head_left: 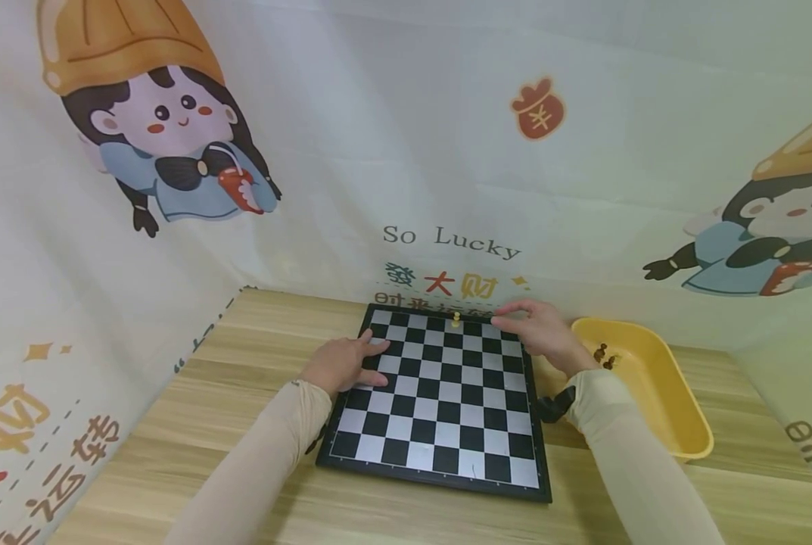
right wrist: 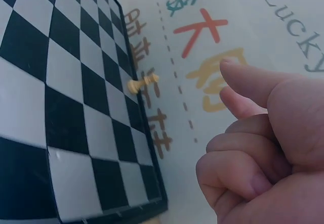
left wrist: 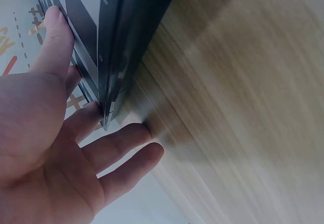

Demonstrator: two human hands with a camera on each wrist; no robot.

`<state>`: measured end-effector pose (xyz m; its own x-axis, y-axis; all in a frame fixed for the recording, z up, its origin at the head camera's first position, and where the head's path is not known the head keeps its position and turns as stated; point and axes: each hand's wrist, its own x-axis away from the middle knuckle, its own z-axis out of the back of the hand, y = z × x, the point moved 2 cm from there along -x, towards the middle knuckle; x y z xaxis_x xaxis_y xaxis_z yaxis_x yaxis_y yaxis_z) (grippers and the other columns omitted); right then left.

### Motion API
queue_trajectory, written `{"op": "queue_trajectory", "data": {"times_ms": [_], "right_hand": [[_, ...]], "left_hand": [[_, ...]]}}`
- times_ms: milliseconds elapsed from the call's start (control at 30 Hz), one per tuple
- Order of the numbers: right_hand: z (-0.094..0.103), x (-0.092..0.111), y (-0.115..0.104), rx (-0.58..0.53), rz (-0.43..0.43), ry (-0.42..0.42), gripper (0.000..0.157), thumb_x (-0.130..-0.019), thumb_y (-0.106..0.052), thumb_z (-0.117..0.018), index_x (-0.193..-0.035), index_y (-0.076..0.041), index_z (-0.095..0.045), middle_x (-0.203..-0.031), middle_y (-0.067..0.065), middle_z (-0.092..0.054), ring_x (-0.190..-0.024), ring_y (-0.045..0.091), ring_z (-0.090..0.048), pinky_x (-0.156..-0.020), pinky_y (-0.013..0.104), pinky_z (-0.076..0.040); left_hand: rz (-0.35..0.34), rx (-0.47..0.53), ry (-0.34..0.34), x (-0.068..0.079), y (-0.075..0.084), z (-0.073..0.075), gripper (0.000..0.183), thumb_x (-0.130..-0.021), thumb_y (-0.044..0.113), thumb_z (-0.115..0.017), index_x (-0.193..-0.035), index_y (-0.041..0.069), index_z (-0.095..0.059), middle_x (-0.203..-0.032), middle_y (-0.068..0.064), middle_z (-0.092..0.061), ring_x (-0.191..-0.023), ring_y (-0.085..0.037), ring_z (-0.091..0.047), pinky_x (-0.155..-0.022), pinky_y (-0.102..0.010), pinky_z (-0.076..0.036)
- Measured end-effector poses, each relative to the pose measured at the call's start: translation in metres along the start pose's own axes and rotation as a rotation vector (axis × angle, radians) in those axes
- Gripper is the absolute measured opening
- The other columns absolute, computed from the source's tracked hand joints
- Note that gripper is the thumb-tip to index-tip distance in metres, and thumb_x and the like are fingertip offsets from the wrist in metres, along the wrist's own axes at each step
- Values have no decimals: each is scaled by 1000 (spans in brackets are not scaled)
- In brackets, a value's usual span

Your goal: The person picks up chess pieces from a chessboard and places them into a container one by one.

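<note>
A black-and-white chessboard (head_left: 427, 386) lies flat on the table. At its far edge a pale yellow chess piece (head_left: 456, 319) stands upright, also visible in the right wrist view as a small gold piece (right wrist: 144, 84). My left hand (head_left: 343, 363) rests at the board's left edge, fingers spread. In the left wrist view its thumb (left wrist: 53, 37) lies over the board while other fingers extend past the rim. Above the far right corner, my right hand (head_left: 538, 329) hovers beside the piece without touching it. Its thumb and index finger stand apart with nothing between; the others curl.
A yellow plastic tray (head_left: 693, 409) stands right of the board, behind the right forearm, with a few dark chess pieces (head_left: 608, 362) inside. The wooden table (head_left: 256, 341) meets a printed cloth backdrop (head_left: 392, 151) just behind the board. A black strap (head_left: 555, 405) hangs at the right wrist.
</note>
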<state>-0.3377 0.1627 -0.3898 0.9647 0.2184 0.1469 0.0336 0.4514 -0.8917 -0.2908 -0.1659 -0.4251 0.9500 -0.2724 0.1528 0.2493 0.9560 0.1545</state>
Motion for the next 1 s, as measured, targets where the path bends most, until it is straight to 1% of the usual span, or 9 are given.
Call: {"op": "queue_trajectory", "data": {"times_ms": [100,200,267,500,633,800,867,933,1000], "right_hand": [[-8,-5,0,0,7,15,48,-97,-30,-70,-136,-3,-60,-84,-3,-64,-44,5,-29,-44,21,-30],[-16,-11,1,1,-9,25,47,-97,-31,-70,-135,-6,-62,-109,12,-68,-44,7,-30,-44,22,-30],[-21,-15,2,-4,-18,23,46,-97,-31,-70,-136,-7,-61,-111,17,-68,-43,8,-29,-44,22,-30],[-36,-25,4,-57,-32,49,42,-97,-27,-70,-133,-8,-61,-109,5,-64,-44,8,-29,-45,23,-30],[-44,-28,6,-66,-48,64,43,-97,-26,-70,-134,-8,-60,-106,8,-64,-45,10,-29,-45,24,-30],[-55,-35,10,-5,-30,69,47,-97,-28,-70,-139,-11,-59,-133,12,-59,-66,18,-42,-60,30,-41],[-59,-38,11,11,-17,74,49,-97,-28,-70,-141,-11,-58,-147,11,-51,-90,22,-53,-79,37,-50],[-62,-40,14,-1,-16,88,50,-97,-27,-70,-142,-11,-57,-155,12,-47,-115,27,-53,-99,44,-49],[-65,-42,18,-35,-37,101,51,-96,-26,-71,-142,-12,-56,-140,10,-60,-107,23,-59,-93,41,-52]], "left_hand": [[4,2,-3,-1,0,-1,78,-86,59,-67,-155,30,-44,-166,-12,-32,-141,-42,-50,-116,-50,-44],[4,0,2,-1,0,-2,78,-86,59,-67,-154,31,-44,-166,-12,-32,-140,-42,-51,-116,-49,-45],[4,2,5,-2,0,-2,77,-86,58,-67,-154,31,-44,-166,-11,-32,-140,-42,-52,-116,-49,-45],[-6,-3,21,-2,2,0,77,-86,59,-67,-154,31,-45,-165,-12,-34,-137,-42,-54,-113,-49,-47],[2,-2,7,-3,1,-2,78,-85,60,-67,-154,32,-43,-166,-11,-32,-138,-42,-53,-114,-48,-47],[13,7,4,-2,-1,-2,78,-85,59,-66,-155,32,-42,-167,-11,-31,-140,-42,-51,-115,-49,-45],[12,5,7,-1,-2,-1,78,-86,60,-66,-155,32,-43,-167,-11,-32,-140,-42,-51,-115,-49,-45],[12,7,8,-1,-1,-1,78,-85,60,-66,-155,32,-43,-166,-11,-32,-140,-42,-52,-115,-49,-46],[8,6,11,0,-1,-1,78,-85,59,-67,-154,32,-44,-166,-12,-33,-139,-42,-53,-114,-49,-46]]}}
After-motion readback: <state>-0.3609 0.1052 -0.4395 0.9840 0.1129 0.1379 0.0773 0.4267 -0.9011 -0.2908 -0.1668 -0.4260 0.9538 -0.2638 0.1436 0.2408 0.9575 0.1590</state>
